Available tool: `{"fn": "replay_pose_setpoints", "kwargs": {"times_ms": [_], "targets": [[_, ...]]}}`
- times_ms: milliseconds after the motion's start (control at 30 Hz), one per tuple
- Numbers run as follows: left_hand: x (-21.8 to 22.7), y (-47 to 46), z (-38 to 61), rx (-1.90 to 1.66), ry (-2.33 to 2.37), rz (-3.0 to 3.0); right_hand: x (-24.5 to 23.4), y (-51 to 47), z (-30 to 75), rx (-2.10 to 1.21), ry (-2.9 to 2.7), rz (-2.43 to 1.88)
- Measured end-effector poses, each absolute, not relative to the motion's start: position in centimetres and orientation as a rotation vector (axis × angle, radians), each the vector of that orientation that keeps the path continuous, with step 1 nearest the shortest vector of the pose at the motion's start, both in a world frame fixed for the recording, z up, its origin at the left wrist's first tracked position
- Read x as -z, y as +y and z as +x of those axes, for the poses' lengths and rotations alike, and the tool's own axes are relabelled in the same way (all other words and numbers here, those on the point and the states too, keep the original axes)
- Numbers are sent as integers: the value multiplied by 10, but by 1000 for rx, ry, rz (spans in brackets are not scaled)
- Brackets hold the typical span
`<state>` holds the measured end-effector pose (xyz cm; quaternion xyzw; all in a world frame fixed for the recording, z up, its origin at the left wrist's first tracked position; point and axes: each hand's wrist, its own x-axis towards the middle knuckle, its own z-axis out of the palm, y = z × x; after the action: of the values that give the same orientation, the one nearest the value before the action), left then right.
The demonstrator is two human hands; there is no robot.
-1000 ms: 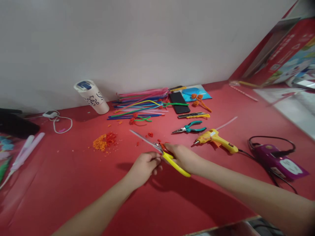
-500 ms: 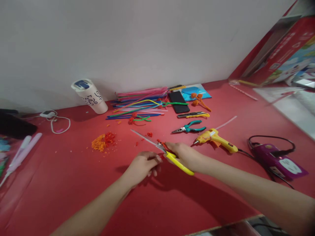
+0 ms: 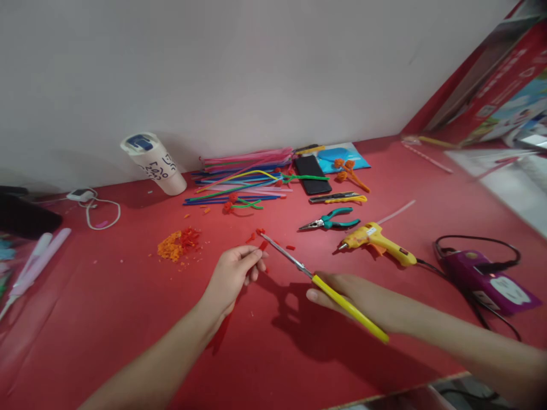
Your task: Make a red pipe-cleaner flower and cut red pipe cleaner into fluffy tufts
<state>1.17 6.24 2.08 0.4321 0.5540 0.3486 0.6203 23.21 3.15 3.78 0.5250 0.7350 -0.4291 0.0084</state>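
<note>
My left hand [image 3: 234, 272] is closed in a pinch on a red pipe cleaner [image 3: 264, 245], whose short end sticks out past the fingertips. My right hand [image 3: 354, 293] grips scissors [image 3: 337, 293] by their yellow handles. The blades point up and to the left, their tip close to the end of the pipe cleaner. Several short red cut pieces [image 3: 291, 247] lie on the table around the tip. To the left is a pile of orange and red clippings [image 3: 177, 245].
Pipe cleaners [image 3: 243, 162] lie along the wall beside a phone [image 3: 313, 175]. A white tumbler [image 3: 156, 165] stands at the back left. Right of centre are a cutter knife [image 3: 337, 197], pliers [image 3: 329, 219] and a yellow glue gun [image 3: 376, 242], corded near a purple power strip [image 3: 491, 279].
The scissors have moved away from the left hand, right and toward me. My left hand has shifted left and slightly up. Red cut pieces near the fingers are now exposed.
</note>
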Motion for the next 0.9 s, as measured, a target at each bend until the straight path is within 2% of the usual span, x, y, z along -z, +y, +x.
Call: {"fn": "replay_pose_setpoints", "kwargs": {"times_ms": [600, 900], "targets": [[-19, 67, 18, -713, 1350, 1010, -35, 38, 215, 1299, 2277, 1626], [-14, 72, 16, -737, 1295, 941, -27, 42, 216, 1492, 2200, 1659]]}}
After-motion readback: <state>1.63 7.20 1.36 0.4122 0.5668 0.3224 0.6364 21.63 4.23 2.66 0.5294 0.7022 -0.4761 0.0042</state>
